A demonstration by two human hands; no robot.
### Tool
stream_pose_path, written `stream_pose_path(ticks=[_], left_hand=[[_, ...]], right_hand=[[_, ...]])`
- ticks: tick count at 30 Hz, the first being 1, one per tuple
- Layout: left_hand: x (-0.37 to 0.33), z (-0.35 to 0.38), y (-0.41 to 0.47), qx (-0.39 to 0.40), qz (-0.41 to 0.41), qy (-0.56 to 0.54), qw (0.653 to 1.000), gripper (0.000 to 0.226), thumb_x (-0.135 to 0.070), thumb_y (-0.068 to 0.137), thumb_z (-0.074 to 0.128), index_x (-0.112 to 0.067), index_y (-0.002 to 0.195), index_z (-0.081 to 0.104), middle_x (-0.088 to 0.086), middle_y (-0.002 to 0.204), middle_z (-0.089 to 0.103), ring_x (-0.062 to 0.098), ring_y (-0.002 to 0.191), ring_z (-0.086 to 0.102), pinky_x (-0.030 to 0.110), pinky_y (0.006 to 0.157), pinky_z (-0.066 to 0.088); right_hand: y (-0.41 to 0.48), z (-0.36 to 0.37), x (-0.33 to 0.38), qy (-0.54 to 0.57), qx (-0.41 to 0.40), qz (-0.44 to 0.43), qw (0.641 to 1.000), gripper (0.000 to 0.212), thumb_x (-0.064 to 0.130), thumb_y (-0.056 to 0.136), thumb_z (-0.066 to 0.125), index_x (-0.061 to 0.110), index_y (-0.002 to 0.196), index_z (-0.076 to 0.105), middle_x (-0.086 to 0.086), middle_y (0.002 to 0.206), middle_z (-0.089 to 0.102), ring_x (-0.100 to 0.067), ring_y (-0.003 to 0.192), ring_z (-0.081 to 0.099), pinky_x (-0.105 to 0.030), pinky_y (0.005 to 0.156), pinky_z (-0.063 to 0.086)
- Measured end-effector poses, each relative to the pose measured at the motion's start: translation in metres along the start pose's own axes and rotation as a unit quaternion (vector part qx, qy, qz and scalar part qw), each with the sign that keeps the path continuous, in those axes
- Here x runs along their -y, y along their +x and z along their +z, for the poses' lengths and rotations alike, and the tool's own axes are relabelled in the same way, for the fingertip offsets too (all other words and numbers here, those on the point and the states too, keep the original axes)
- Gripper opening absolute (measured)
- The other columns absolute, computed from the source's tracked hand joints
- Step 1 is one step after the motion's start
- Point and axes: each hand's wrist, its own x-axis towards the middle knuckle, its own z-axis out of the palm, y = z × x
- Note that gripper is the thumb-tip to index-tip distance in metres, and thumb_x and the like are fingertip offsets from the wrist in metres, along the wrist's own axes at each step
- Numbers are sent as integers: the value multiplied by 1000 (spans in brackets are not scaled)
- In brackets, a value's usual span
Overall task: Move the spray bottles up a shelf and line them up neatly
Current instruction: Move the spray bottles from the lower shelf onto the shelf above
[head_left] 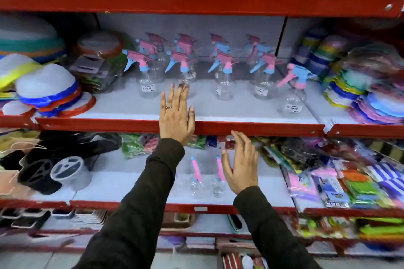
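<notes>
The left hand (176, 116) is spread flat and empty over the red metal shelf edge (262, 128). The right hand (240, 162), open and empty, hovers beside two clear plastic spray bottles with pink triggers (206, 178) on the lower shelf. Above stand more clear pink-and-blue-headed spray bottles (223, 72) in rows.

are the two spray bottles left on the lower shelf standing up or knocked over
Upright. Both bottles stand on their clear bases on the lower shelf, pink spray heads on top.

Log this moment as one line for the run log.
left hand open at upper shelf | right hand open near two lower bottles | unfinished
</notes>
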Motion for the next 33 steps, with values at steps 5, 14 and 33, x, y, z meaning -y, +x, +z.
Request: stream_pose_path(ticks=[5,14,33], left_hand=[[16,18,5,55,-29,58,996,59,-34,101,28,-9,155,28,5,165,23,25,155,8,41,126,-4],[18,30,6,40,-27,90,995,58,-31,101,27,-8,154,31,5,164,26,28,155,7,43,126,-6],[15,24,6,61,-37,77,994,59,-32,101,24,-7,153,31,8,162,32,30,155,10,46,126,1]], right_hand=[[-40,36,-30,19,118,110,987,55,22,89,51,17,142,40,-3,142,45,-22,130,43,-29,109,34],[-52,89,-63,59,308,280,907,77,29,79,76,12,145,39,-8,146,40,-27,134,44,-32,113,38],[-48,45,-53,120,185,214,952,59,33,67,82,23,119,55,0,113,56,-19,100,56,-30,91,50]])
